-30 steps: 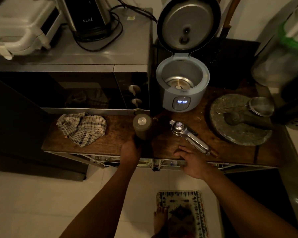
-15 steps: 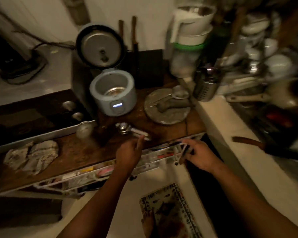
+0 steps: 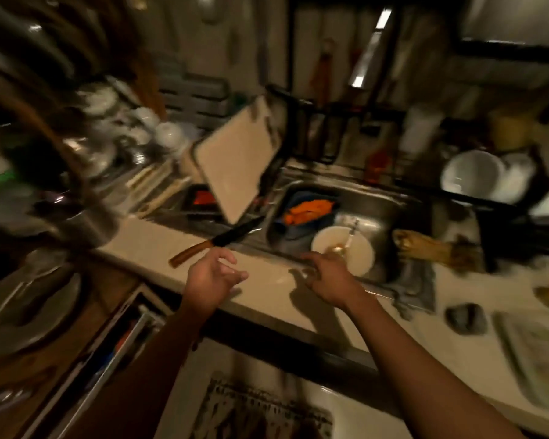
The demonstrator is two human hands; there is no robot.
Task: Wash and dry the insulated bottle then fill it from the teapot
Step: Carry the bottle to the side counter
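- Though the task turns on the insulated bottle, neither it nor a teapot can be made out in this blurred view, so where they stand cannot be told from here.
- Both hands are empty: the left hand (image 3: 214, 277) hovers over the pale desk (image 3: 267, 280) with fingers loosely spread, and the right hand (image 3: 325, 274) reaches, fingers extended, toward the near rim of the sink (image 3: 390, 210).
- Inside the sink lie a white plate (image 3: 360, 251) with a spoon on it and something orange on a blue item (image 3: 308, 210); they crowd the basin.
- A knife (image 3: 216, 242) lies on the desk just left of the sink, blade toward the basin, near the left hand.
- A cutting board (image 3: 235, 160) leans tilted behind the knife.
- My judgement: the step in hand is readying the sink for washing. Doing it well means shifting the plate aside to free room under the tap, keeping the left hand wide of the blade, and fetching the bottle before running water.
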